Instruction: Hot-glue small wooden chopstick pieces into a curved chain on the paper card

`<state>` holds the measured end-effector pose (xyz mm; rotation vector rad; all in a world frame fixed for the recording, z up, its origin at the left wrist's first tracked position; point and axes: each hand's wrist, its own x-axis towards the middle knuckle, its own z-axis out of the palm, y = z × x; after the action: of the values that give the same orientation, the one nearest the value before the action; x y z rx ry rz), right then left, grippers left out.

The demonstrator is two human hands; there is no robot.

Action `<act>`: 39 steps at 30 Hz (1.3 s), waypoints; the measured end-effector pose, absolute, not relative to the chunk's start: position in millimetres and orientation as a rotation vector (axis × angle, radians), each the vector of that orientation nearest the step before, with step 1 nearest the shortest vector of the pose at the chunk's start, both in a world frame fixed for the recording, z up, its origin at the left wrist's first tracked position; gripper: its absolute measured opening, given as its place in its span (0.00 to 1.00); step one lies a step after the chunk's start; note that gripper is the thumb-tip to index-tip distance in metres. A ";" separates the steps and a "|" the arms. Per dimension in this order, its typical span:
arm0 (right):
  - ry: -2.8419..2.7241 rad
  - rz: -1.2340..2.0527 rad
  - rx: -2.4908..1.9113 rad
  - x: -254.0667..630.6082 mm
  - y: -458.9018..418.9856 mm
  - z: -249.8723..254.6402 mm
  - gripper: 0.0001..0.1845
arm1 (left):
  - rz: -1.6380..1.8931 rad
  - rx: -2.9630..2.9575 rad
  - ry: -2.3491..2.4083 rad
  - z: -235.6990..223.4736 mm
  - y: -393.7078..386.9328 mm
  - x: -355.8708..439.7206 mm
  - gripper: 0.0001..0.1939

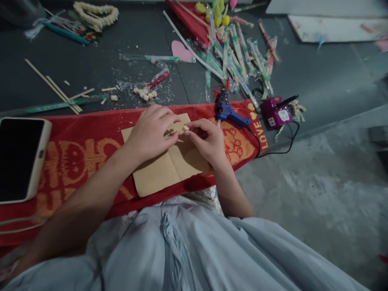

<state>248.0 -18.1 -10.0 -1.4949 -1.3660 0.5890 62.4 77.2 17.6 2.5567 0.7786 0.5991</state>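
My left hand [153,131] curves over a tan creased sheet [154,180], its thumb and fingers closed around a pale piece [170,133] that looks like stuck-together wooden bits. Its far end is hidden under the fingers. Just to the right, my right hand [209,139] pinches a small pale block [185,128] between thumb and fingertips, close to the left fingertips. Beneath the sheet lies a red towel [115,121] with orange lettering. A blue glue gun [224,109] rests on the towel beyond my right hand.
A phone [20,157] lies at the left. Small pale blocks [146,94] and thin sticks [51,85] are scattered behind the towel. Wrapped chopsticks [236,52] pile up at the back right. The glue gun's cord passes near a purple box [276,112]. A pale looped craft piece [96,15] sits far left.
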 end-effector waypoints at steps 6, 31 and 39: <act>-1.174 0.859 -1.336 247.2 -17.5 4.8 0.27 | 0.794 2.490 0.721 28.7 72.6 60.2 0.13; -1.701 -0.228 -2.200 345.2 -33.5 21.8 0.11 | 0.930 1.567 0.681 18.3 63.8 66.9 0.12; -1.866 -0.007 -2.453 369.4 -30.9 17.7 0.31 | 0.980 1.645 0.677 10.6 67.6 69.8 0.11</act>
<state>369.4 -30.9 17.7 -2.4532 -1.8664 -0.0070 69.8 67.6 10.6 1.6449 0.6769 0.9799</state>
